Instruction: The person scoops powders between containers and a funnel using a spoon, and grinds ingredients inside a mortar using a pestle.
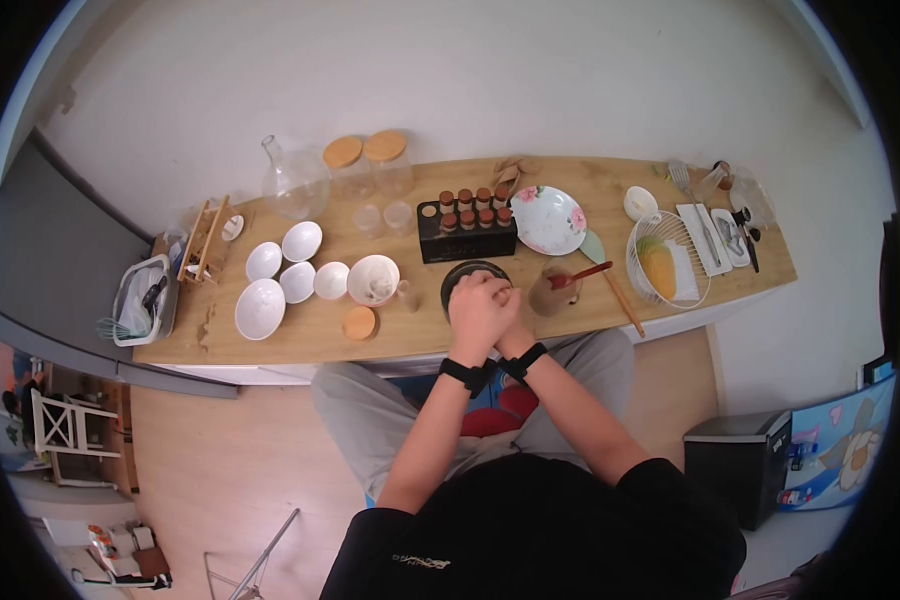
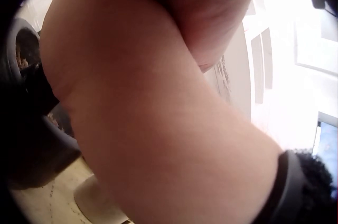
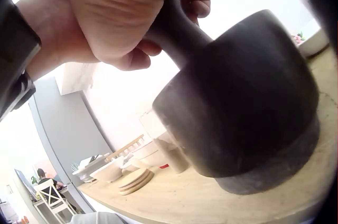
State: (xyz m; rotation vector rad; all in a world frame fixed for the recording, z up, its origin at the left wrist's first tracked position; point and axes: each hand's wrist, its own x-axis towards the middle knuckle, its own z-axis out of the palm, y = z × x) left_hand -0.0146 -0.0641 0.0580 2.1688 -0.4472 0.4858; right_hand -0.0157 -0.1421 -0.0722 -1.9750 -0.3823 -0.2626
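Observation:
Both hands are clasped together over a black mortar [image 1: 475, 267] at the table's front edge. The left hand [image 1: 477, 312] lies over the right hand [image 1: 515, 334], fingers curled, in the head view. A dark pestle [image 3: 182, 34] stands tilted in the mortar, its handle gripped between the hands, whose fingers hide its top. Brown bits [image 2: 24, 52] show inside the mortar in the left wrist view. Just right of the hands stands a jar [image 1: 547, 298] with brown content and a red-brown handled tool [image 1: 588, 273] across its mouth.
Behind the mortar stands a black rack [image 1: 467, 247] of corked vials, beside a floral plate [image 1: 550, 235]. White bowls [image 1: 260, 310], a wooden lid [image 1: 360, 323] and a small vial [image 1: 407, 296] lie left. A green spatula [image 1: 625, 305] and wire basket [image 1: 705, 290] are right.

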